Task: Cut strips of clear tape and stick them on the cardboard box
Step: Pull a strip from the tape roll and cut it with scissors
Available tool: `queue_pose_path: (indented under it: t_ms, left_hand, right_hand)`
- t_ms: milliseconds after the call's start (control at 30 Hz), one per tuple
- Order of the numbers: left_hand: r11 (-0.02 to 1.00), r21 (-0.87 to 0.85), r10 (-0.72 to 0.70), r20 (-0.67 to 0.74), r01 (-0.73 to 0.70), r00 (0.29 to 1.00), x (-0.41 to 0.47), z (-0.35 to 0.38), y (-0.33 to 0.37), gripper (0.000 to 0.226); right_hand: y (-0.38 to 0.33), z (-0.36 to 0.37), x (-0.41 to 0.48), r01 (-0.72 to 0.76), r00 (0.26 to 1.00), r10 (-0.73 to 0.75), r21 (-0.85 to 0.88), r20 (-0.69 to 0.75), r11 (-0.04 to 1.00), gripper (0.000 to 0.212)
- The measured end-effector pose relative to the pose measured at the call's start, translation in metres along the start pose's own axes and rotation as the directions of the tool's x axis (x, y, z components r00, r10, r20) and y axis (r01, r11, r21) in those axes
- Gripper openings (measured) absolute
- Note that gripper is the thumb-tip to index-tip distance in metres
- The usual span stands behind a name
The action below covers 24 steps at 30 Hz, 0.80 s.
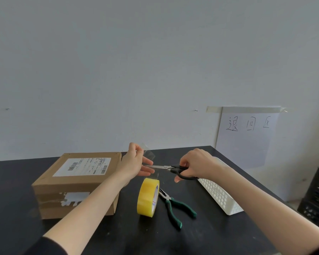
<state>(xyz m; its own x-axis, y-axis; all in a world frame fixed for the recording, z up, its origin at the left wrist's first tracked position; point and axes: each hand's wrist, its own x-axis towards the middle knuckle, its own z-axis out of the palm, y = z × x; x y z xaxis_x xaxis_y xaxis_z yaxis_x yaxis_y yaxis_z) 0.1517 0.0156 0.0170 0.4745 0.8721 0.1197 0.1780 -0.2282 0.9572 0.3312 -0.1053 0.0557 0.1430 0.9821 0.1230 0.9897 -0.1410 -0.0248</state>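
Observation:
A brown cardboard box with a white shipping label lies on the left of the black table. A yellowish roll of clear tape stands on edge in front of me. My left hand pinches a clear tape strip pulled up from the roll, above the box's right end. My right hand grips black-handled scissors. Their blades point left and meet the strip just below my left fingers.
Green-handled pliers lie right of the roll. A white slotted plastic basket stands at the table's right edge. A black crate sits on the floor beyond it. A handwritten paper sign is taped to the wall.

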Motion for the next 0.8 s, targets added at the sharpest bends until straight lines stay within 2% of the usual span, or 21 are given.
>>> queue_pose_path:
  t_ms: [133,300,533,667,800]
  left_hand:
    - [1.000,0.016,0.004,-0.014,-0.004,1.000,0.001,0.003,-0.002,0.013]
    - [0.998,0.057,0.017,-0.017,-0.016,1.000,0.002,0.001,-0.003,0.014]
    - [1.000,0.006,0.015,-0.025,-0.015,1.000,0.000,0.000,-0.003,0.013]
    - [1.000,0.003,0.028,-0.014,-0.028,1.000,0.001,0.000,-0.004,0.013]
    - [0.999,0.027,0.047,-0.011,-0.047,0.999,0.001,0.000,-0.004,0.012]
  right_hand:
    - [0.004,0.004,0.000,-0.013,1.000,0.013,0.026,-0.014,1.000,0.048]
    - [0.020,0.010,0.006,-0.049,0.999,0.052,0.169,-0.012,0.984,0.047]
    - [0.044,0.035,0.006,-0.168,0.980,0.130,0.281,0.148,0.945,0.052]
    - [0.057,0.066,0.006,-0.199,0.971,0.164,0.213,0.171,0.957,0.043]
    - [0.062,0.090,0.005,-0.238,0.964,0.220,0.121,0.149,0.964,0.057]
